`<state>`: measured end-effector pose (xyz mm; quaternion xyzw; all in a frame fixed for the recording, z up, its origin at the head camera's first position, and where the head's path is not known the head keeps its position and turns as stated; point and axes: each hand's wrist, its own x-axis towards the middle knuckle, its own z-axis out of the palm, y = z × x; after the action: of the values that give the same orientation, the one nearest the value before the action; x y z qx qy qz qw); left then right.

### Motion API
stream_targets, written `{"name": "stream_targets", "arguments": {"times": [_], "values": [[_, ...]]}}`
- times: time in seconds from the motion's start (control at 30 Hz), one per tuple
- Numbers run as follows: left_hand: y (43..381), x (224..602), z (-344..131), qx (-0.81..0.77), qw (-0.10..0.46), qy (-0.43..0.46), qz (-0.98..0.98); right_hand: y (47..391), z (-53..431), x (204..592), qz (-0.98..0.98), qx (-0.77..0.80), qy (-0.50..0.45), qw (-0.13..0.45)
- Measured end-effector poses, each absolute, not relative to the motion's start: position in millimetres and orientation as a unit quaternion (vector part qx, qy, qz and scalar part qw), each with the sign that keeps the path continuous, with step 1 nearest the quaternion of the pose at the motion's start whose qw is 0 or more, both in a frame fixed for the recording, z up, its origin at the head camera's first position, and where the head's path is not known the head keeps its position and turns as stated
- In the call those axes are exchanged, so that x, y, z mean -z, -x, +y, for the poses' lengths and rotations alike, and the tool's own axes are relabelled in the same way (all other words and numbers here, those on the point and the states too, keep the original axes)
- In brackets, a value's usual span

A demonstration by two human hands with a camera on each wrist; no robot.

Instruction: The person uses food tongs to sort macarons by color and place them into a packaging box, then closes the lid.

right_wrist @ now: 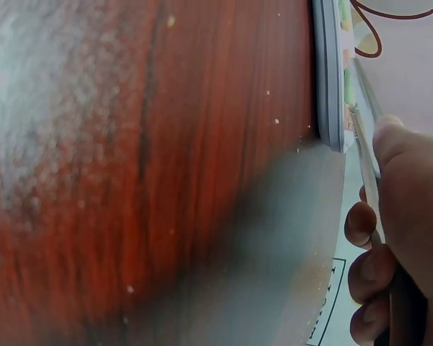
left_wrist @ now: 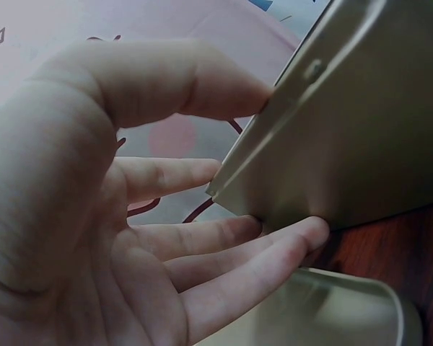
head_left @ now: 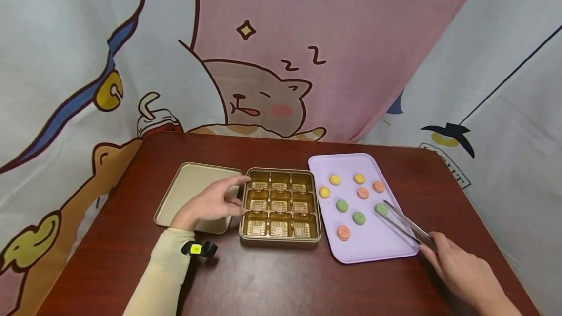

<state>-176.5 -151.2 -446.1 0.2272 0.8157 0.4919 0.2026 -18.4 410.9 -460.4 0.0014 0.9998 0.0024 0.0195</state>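
My left hand (head_left: 215, 201) rests its fingertips on the left side of a gold tin box (head_left: 281, 244) with a compartmented insert; no food shows in its compartments. Seen from the left wrist, the fingers (left_wrist: 252, 270) are mostly straight against the box wall (left_wrist: 361, 122). In my right hand (head_left: 465, 267) is a pair of metal tongs (head_left: 410, 226). Its tips straddle a green macaron (head_left: 381, 209) on a lilac tray (head_left: 373, 245); whether they squeeze it I cannot tell. In the right wrist view, fingers (right_wrist: 372, 274) curl round the tongs (right_wrist: 368, 158).
Several other macarons lie on the tray, among them a yellow one (head_left: 335, 180), a pink one (head_left: 344, 232) and a green one (head_left: 359, 218). Left of the box, partly under my left arm, lies a gold lid (head_left: 189, 184). A patterned curtain (head_left: 351, 52) hangs behind the brown table (head_left: 263, 282).
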Motion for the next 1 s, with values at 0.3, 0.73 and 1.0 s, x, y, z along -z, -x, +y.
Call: {"name": "stream_targets", "arguments": {"times": [0.3, 0.73, 1.0], "values": [[177.1, 445.5, -150.1, -0.498, 0.202, -0.232, 0.811, 18.0, 411.1, 460.7, 1.000, -0.002, 0.023, 0.015], [174.2, 448.8, -152.2, -0.500, 0.197, -0.241, 0.808, 17.7, 406.0, 460.6, 1.000, 0.005, 0.013, 0.027], [175.6, 452.2, -153.0, -0.502, 0.195, -0.245, 0.806, 24.2, 393.4, 451.8, 0.999, 0.020, 0.027, -0.016]]}}
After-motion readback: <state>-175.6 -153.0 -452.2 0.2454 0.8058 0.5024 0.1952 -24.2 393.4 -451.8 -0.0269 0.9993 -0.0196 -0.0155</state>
